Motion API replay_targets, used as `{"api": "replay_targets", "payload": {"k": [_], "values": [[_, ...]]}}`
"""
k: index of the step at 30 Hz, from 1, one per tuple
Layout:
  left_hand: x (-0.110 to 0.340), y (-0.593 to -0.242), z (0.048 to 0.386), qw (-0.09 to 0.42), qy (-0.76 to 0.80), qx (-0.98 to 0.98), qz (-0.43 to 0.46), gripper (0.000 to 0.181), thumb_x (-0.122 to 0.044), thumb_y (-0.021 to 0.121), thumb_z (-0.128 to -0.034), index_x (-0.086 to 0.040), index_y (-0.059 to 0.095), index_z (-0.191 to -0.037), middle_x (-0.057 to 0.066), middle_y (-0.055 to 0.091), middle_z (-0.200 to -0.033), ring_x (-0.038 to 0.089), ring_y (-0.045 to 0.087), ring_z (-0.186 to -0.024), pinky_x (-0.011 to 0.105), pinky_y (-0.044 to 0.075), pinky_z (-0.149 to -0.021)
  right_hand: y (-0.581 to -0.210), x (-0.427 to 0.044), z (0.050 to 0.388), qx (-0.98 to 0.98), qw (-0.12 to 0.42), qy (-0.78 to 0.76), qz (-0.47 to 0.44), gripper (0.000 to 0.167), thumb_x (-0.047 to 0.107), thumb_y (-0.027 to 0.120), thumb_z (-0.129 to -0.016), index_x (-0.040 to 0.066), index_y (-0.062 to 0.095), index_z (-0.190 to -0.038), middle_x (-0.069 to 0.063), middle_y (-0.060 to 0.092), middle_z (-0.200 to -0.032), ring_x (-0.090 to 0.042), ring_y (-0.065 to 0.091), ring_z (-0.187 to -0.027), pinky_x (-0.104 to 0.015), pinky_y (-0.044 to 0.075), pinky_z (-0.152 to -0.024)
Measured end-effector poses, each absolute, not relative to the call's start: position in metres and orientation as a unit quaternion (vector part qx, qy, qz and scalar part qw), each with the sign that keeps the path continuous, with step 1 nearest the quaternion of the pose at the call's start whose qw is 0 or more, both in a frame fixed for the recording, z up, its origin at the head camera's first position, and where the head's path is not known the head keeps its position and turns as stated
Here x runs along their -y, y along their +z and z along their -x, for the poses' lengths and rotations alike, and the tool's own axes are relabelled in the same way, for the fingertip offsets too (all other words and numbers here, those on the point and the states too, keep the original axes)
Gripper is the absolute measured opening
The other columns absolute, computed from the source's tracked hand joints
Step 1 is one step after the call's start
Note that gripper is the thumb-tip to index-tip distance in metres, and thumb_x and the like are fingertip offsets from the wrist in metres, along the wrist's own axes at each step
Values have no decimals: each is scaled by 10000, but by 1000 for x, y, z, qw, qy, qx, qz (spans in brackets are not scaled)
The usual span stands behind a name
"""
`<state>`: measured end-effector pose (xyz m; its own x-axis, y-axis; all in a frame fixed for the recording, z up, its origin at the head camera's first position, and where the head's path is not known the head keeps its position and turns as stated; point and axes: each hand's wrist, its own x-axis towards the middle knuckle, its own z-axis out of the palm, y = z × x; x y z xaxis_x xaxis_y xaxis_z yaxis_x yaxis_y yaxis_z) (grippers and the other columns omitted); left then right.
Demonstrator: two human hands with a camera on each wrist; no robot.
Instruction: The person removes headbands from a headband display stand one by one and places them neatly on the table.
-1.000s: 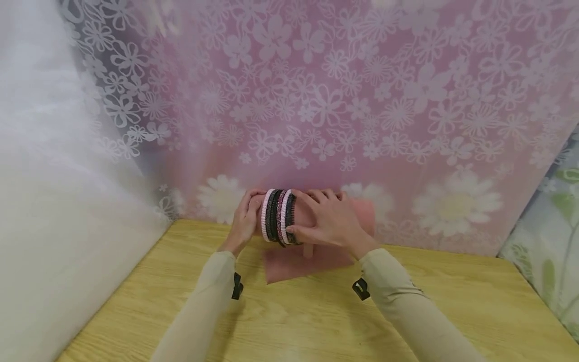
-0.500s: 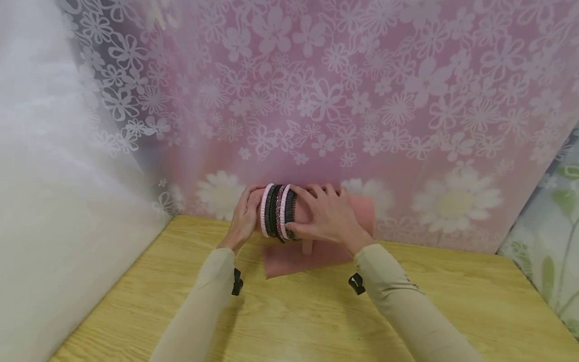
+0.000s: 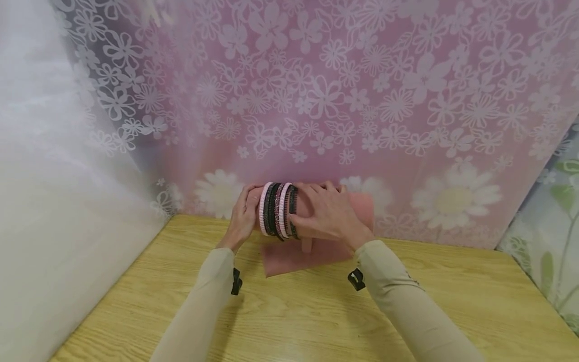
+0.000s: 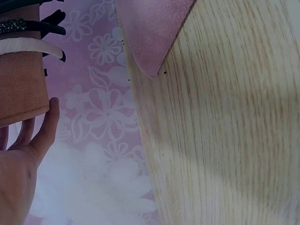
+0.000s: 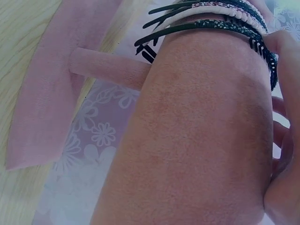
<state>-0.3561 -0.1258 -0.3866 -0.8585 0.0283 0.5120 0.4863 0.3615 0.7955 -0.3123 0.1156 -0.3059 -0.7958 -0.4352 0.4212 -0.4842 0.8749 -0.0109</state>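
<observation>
A pink padded roll carries several black, glittery and pale headbands side by side near its left end. My left hand curls round that end, fingertips on its edge. Over the roll's middle reaches my right hand, thumb and forefinger at the rightmost dark glittery headband, which has a narrow gap to the pale one beside it. The right hand's other fingers go behind the roll, partly hidden.
The roll stands on a pink post and flat pink base, on a wood-grain table. Close behind hangs a pink flowered backdrop. White sheeting is at the left, leafy fabric at the right.
The rightmost dark headband has shifted slightly right, away from the pale one, along with my right thumb and forefinger. My left hand stays at the roll's left end.
</observation>
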Motion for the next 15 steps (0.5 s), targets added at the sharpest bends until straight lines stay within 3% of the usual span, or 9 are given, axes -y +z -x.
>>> {"api": "replay_targets", "payload": {"k": [15], "values": [[131, -388, 357, 218, -525, 801, 186, 440, -392, 390, -1087, -169, 453, -1461, 80, 505, -1531, 347, 486, -1404, 594, 351, -1159, -296, -115, 309, 958, 137, 67, -241, 944, 753, 663, -785, 323, 382, -1577, -19, 511, -1543, -326, 483, -1327, -594, 381, -984]]}}
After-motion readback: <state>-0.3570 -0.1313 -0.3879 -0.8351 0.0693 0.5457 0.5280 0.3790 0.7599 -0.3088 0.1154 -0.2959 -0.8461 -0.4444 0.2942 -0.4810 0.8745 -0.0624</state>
